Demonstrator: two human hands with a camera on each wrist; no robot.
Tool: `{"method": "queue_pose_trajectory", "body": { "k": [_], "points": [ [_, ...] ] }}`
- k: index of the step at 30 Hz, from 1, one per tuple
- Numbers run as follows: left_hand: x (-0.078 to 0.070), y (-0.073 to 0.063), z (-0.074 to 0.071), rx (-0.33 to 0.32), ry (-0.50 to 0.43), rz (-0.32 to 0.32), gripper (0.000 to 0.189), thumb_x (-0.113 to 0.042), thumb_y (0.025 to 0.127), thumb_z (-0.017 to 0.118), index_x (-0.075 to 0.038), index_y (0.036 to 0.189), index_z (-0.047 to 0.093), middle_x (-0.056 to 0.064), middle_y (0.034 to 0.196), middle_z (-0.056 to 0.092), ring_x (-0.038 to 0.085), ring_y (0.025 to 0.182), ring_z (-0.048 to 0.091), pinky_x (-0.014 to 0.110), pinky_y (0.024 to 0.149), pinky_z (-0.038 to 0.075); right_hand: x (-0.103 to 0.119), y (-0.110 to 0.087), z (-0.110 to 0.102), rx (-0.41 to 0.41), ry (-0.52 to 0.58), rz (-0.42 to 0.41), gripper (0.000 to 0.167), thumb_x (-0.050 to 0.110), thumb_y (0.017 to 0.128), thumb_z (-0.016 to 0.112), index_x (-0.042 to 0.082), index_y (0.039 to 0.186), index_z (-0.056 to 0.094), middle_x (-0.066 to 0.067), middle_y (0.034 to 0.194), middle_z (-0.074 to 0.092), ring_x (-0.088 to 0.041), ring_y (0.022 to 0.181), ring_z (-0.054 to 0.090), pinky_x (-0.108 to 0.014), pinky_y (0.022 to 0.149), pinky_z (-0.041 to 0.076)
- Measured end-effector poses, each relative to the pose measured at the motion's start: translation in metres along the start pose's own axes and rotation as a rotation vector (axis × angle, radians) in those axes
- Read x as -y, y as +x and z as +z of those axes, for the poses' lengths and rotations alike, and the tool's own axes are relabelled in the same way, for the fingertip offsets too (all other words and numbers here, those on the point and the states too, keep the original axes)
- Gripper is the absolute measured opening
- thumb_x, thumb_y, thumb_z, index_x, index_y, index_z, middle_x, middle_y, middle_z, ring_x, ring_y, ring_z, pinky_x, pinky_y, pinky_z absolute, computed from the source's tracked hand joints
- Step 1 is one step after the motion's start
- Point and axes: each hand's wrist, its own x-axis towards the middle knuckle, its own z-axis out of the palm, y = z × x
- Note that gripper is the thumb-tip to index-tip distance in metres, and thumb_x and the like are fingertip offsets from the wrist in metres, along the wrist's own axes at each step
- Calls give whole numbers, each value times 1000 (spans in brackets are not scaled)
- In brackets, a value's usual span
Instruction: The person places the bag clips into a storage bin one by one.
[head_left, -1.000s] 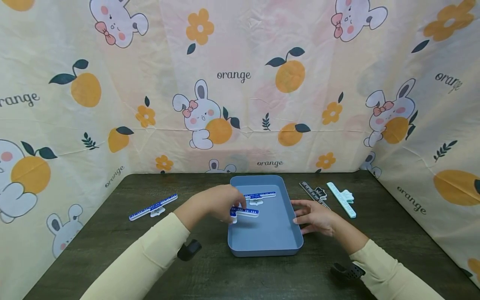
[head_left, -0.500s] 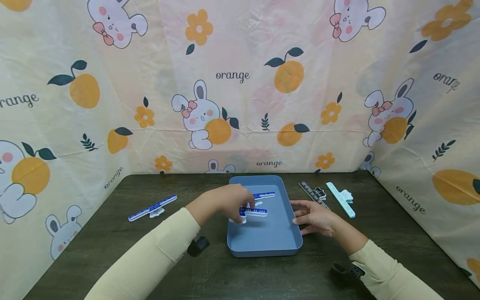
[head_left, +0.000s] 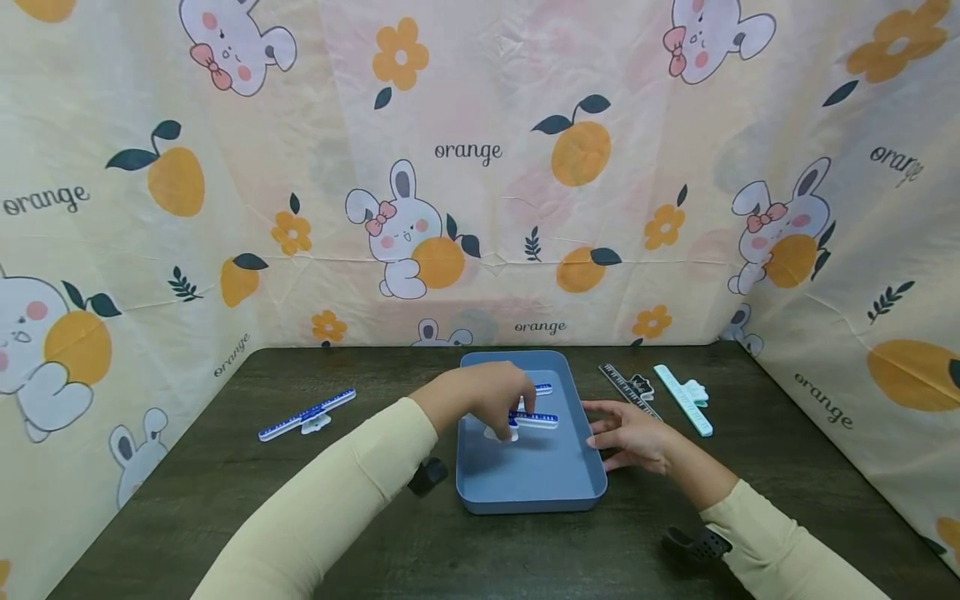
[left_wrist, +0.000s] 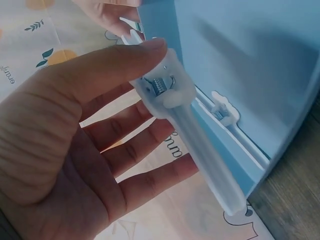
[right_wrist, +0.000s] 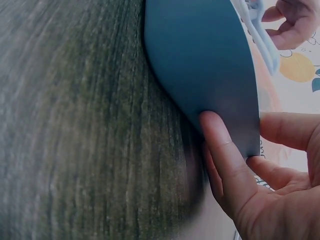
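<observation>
My left hand [head_left: 495, 398] pinches a blue-and-white ruler clip [head_left: 536, 420] between thumb and fingers, over the blue tray [head_left: 525, 505]. The back of this clip [left_wrist: 200, 145], with its spring and white grip, faces the left wrist camera. A second blue ruler clip [head_left: 543, 389] lies in the far part of the tray, partly hidden by the hand; its white side [left_wrist: 225, 112] shows in the left wrist view. My right hand [head_left: 633, 435] holds the tray's right wall [right_wrist: 220, 75], its fingers at the rim and against the outer face.
On the dark wooden table [head_left: 360, 542], another blue ruler clip [head_left: 307, 415] lies left of the tray. To the right lie a black ruler clip [head_left: 626, 387] and a mint-green clip [head_left: 682, 400]. A printed curtain [head_left: 480, 208] hangs behind the table and along its right side.
My left hand has moved right with the ruler clip, from the tray's left edge to over its middle. My right hand stays at the tray's right wall.
</observation>
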Motion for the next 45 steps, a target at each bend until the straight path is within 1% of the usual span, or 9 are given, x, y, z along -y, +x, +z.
{"method": "queue_pose_trajectory", "body": {
  "k": [8,13,16,20,23,30,34,39,45],
  "points": [
    [-4,12,-6,30,-53,-10,34,-20,75,85,-18,106,71,-6,89,63,8,80,59,22,66,51,-1,0,0,5,0,-11,72,-7,89,61,-2,151,24,-27,126,56,-33,100,65,-52,77,56],
    [-6,20,-5,54,-72,-40,31,-21,75,85,-20,103,70,-7,88,63,8,80,59,24,66,51,-1,0,0,1,-9,-15,71,-7,89,61,-2,151,25,-28,127,55,-33,100,65,-52,76,57],
    [-8,23,-3,78,-114,-76,30,-20,75,85,-21,101,70,-6,88,63,10,79,60,26,65,51,-1,0,0,4,-7,-15,72,-7,89,61,-2,150,25,-28,126,55,-32,100,65,-51,76,57],
    [-8,29,1,107,-170,-111,31,-19,76,85,-21,102,68,-5,87,63,12,79,60,29,65,52,-1,1,0,11,-5,-14,72,-7,89,61,-2,151,24,-28,127,54,-32,100,64,-52,77,56],
    [-8,33,2,116,-183,-126,32,-19,77,85,-21,104,68,-4,90,62,14,80,60,30,64,53,-2,1,0,13,-5,-13,71,-7,90,61,-1,151,24,-28,128,53,-32,100,64,-52,77,56],
    [-8,40,8,96,-165,-171,30,-19,75,86,-23,99,68,-3,101,59,14,85,57,32,68,51,-1,1,0,17,-4,-11,72,-7,90,61,-2,151,23,-29,129,53,-31,100,64,-52,78,56],
    [-5,46,13,104,-144,-185,28,-18,74,86,-24,95,67,-3,98,59,13,86,56,32,72,50,-1,1,0,11,-7,-6,72,-6,90,61,-2,151,23,-27,127,54,-31,99,64,-51,77,56],
    [-2,52,19,121,-131,-221,27,-16,74,86,-22,92,67,-4,94,59,13,85,56,32,76,49,-1,0,0,15,-11,-5,73,-6,90,62,-2,151,23,-28,127,54,-31,99,64,-51,77,56],
    [-3,55,27,122,-100,-249,29,-15,72,87,-19,94,69,-4,92,60,13,84,57,32,77,51,-1,0,0,16,-8,-13,73,-6,89,62,-2,151,24,-28,128,54,-31,100,64,-51,77,56]
  ]
}}
